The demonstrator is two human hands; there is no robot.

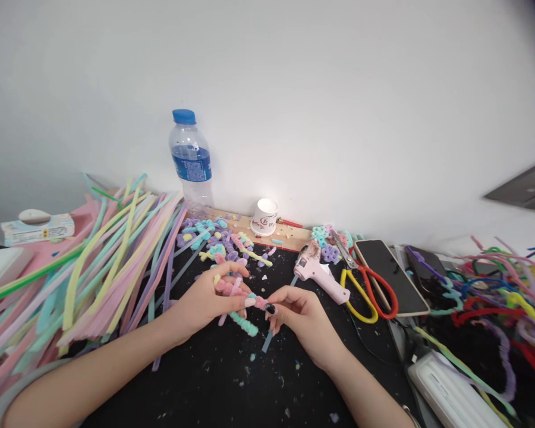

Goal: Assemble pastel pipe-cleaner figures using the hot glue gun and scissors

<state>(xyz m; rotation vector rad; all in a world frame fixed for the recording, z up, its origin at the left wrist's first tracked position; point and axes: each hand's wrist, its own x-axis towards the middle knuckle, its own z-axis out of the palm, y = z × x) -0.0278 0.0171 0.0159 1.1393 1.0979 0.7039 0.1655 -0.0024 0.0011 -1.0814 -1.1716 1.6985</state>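
Observation:
Low in the middle, my left hand (211,297) is closed around a pink fuzzy pipe-cleaner piece (227,288). Its pink end reaches across to my right hand (296,315), whose thumb and fingers pinch it. A mint fuzzy strand (244,324) hangs below my left hand. Just under my right fingertips a translucent glue stick (267,341) shows against the black table surface (232,386). Small twisted pastel pieces (216,241) lie in a heap behind my left hand. A pink glue gun (321,274) rests behind my right hand.
Long pastel pipe cleaners (111,255) cover the left side. A plastic bottle (191,163) and a paper cup (264,217) stand near the wall. Scissors (363,291), a phone (392,276), a white power strip (450,392) and tangled coloured pipe cleaners (494,285) lie right.

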